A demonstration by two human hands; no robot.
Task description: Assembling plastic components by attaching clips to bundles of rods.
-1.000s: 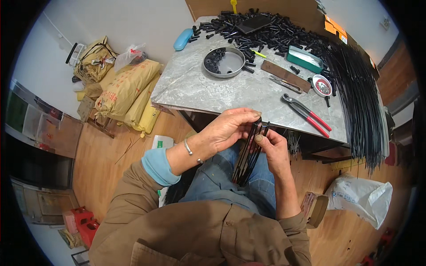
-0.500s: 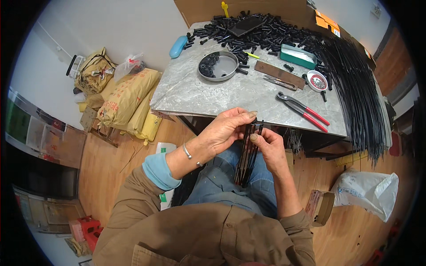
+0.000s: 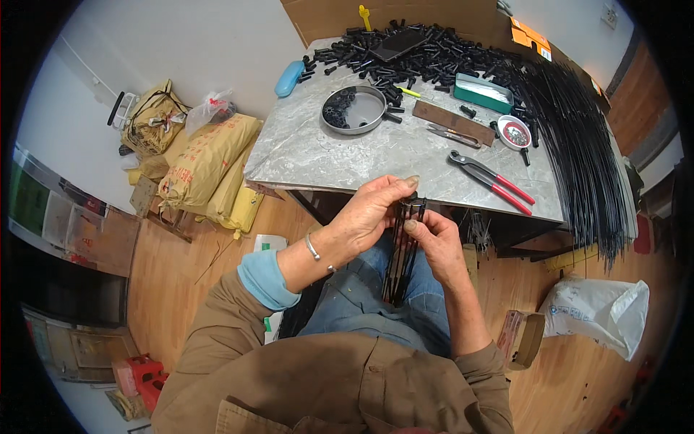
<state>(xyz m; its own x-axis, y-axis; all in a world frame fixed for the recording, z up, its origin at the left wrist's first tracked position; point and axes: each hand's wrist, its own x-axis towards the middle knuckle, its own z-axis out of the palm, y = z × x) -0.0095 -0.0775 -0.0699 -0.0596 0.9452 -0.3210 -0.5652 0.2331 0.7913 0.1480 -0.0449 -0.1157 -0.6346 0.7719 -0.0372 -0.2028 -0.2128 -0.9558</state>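
Observation:
Just in front of the table's near edge, above my lap, I hold an upright bundle of thin black rods [image 3: 400,269], gathered around a black fitting at the top. My left hand [image 3: 367,213] grips this top end from the left, thumb stretched across it. My right hand [image 3: 438,244] pinches the rods a little lower, on the right side, between thumb and fingers. The curled fingers of both hands are partly hidden. Beyond them on the grey table [image 3: 296,148] lie pincers with red handles [image 3: 499,186] and a pair of scissors or snips [image 3: 455,136].
A round metal pan [image 3: 365,110] holds black rings. Behind it are heaped black tubular pieces [image 3: 448,54]; long black rods [image 3: 578,159] overhang the table's right side. A green tin [image 3: 483,92], white bowl [image 3: 514,132] and rusty bar [image 3: 452,121] stand near. Sacks [image 3: 206,163] lie left.
Both hands keep their hold on the rod bundle. My left wrist has shifted slightly to the right and the bundle's top slightly left; the whole view has moved a little.

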